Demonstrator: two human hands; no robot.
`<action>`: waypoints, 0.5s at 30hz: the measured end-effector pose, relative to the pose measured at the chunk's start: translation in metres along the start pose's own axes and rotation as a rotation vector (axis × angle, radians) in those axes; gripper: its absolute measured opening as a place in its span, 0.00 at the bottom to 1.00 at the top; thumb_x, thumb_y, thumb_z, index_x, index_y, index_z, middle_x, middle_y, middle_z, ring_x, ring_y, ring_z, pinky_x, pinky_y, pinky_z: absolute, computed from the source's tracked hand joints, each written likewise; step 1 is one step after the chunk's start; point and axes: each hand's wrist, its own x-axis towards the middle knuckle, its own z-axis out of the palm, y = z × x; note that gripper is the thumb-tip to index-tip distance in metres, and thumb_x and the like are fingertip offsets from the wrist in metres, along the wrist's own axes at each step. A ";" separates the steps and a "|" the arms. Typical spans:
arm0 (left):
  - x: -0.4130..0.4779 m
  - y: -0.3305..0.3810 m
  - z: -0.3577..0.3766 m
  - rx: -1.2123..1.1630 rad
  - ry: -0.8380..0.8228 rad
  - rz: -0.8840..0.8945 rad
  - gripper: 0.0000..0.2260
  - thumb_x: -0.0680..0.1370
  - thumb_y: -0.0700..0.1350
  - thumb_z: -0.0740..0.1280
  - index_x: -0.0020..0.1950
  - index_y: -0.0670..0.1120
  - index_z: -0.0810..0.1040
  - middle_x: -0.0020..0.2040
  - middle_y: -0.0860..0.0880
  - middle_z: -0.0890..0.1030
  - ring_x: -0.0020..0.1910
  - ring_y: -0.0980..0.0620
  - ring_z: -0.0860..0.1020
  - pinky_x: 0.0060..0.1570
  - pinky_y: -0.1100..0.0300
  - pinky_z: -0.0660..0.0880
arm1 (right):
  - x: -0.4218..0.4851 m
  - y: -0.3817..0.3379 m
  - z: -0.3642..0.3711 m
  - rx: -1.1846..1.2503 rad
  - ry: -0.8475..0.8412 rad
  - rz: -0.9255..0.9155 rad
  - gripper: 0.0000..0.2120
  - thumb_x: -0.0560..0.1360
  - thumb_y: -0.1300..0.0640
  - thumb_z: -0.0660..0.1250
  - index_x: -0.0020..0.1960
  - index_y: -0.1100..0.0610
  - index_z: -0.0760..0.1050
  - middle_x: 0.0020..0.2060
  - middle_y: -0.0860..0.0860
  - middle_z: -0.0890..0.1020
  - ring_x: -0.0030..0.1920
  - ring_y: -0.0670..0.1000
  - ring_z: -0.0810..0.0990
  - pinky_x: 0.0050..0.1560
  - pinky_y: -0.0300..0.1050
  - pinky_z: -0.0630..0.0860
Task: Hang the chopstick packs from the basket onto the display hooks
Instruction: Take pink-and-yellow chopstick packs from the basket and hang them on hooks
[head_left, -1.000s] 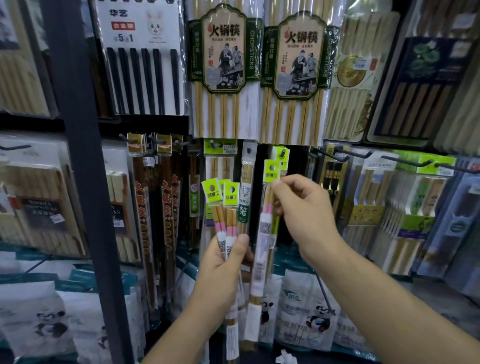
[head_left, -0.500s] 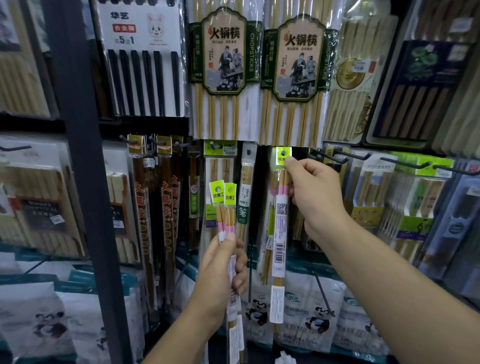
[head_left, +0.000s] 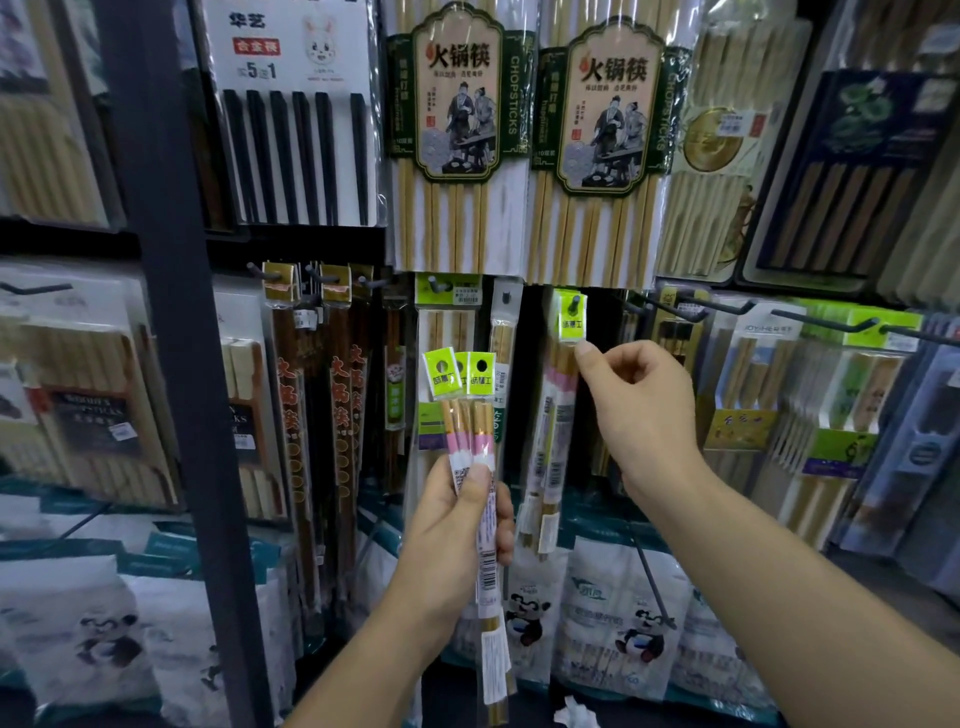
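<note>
The left hand (head_left: 457, 525) is low in the middle of the rack, fingers and thumb wrapped round a bundle of chopstick packs (head_left: 470, 421) held upright. Their three lime-green header cards fan out at twelve o'clock above the fist, each with its hanging hole free. Up at two o'clock from that hand, the right hand (head_left: 641, 410) is raised to a display hook (head_left: 574, 303). One matching chopstick pack (head_left: 550, 452) hangs there by its green header card (head_left: 570, 318), with its pink-and-white sleeve trailing down toward six o'clock. The right hand's fingers are curled in toward the palm and the thumb tip sits right at the card's lower corner. From here I can't tell whether it is pinching the card or only brushing it. At twelve o'clock above both hands hang two big hot-pot chopstick packs (head_left: 457, 130) with green labels, and a pack of black chopsticks (head_left: 296, 114) is at ten o'clock. A dark upright post (head_left: 171, 364) runs down the left. Panda-printed bags (head_left: 613, 613) fill the shelf at five o'clock below the hung pack.
</note>
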 end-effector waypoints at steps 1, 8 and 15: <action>0.000 0.000 0.001 0.007 -0.005 0.005 0.09 0.79 0.56 0.63 0.50 0.54 0.79 0.39 0.49 0.79 0.33 0.52 0.76 0.33 0.59 0.76 | -0.004 0.001 0.000 -0.008 -0.007 -0.005 0.12 0.77 0.48 0.71 0.41 0.54 0.78 0.27 0.41 0.76 0.30 0.39 0.72 0.38 0.40 0.72; -0.002 0.002 0.006 0.005 -0.033 0.015 0.10 0.78 0.56 0.66 0.54 0.54 0.81 0.37 0.47 0.81 0.35 0.51 0.79 0.33 0.58 0.77 | -0.036 -0.005 0.009 0.065 -0.399 -0.018 0.04 0.79 0.53 0.71 0.45 0.50 0.83 0.35 0.47 0.83 0.31 0.42 0.78 0.34 0.34 0.75; -0.003 0.003 0.007 -0.040 -0.038 0.024 0.10 0.81 0.55 0.65 0.55 0.53 0.82 0.44 0.45 0.85 0.41 0.48 0.84 0.36 0.58 0.80 | -0.036 -0.007 0.010 0.096 -0.320 0.023 0.09 0.80 0.54 0.69 0.43 0.53 0.83 0.28 0.46 0.78 0.29 0.42 0.75 0.31 0.33 0.73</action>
